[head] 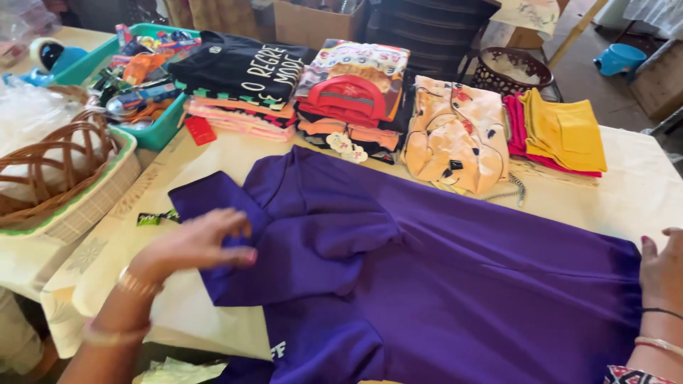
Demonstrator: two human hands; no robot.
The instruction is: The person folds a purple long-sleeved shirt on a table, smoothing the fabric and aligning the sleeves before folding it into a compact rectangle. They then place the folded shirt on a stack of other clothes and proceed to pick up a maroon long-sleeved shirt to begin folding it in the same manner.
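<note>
Tabletop mostly hidden under purple garment [441,270]; left hand [203,242] fingers released, right hand [663,267] cut off.

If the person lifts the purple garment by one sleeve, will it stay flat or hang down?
The purple garment probably hangs limp: it lies flat with soft folds, like thin knit cloth. It looks light for its size. Under the left hand, the sleeve would likely slide and bunch on the table cover rather than move stiffly.

I have my left hand [203,245] reaching in palm down with fingers [235,226] loosely spread, bangled wrist bent, while my right hand [662,267] lies flat at the right edge.
</note>
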